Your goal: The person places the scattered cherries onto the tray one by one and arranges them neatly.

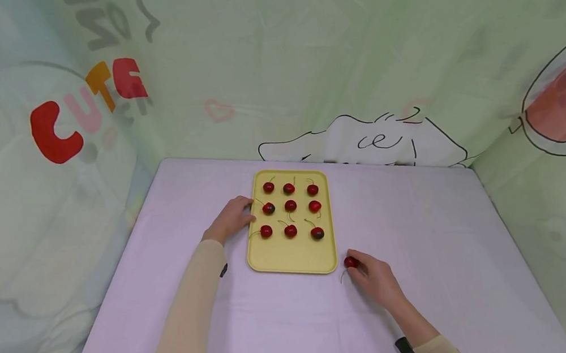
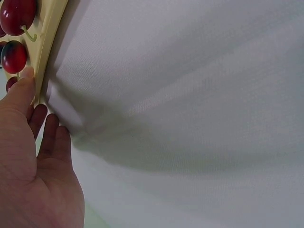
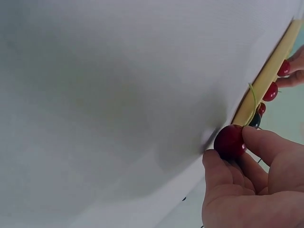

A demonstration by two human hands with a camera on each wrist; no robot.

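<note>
A yellow tray [image 1: 291, 256] lies on the table and bears several red cherries [image 1: 290, 205], set out in three rows with green stems. My left hand [image 1: 232, 218] is at the tray's left edge; in the left wrist view its thumb [image 2: 23, 90] lies over the rim, with the fingers on the outer side. Just off the tray's near right corner, my right hand [image 1: 375, 280] pinches another cherry [image 3: 230, 142] between thumb and fingers. That cherry's stem hangs toward the near side in the head view.
A pale lilac cloth [image 1: 409, 215] covers the table. Printed curtains [image 1: 302, 55] with letters and drawings stand behind it and at both sides. The strip of tray nearest me [image 1: 281, 262] is bare yellow.
</note>
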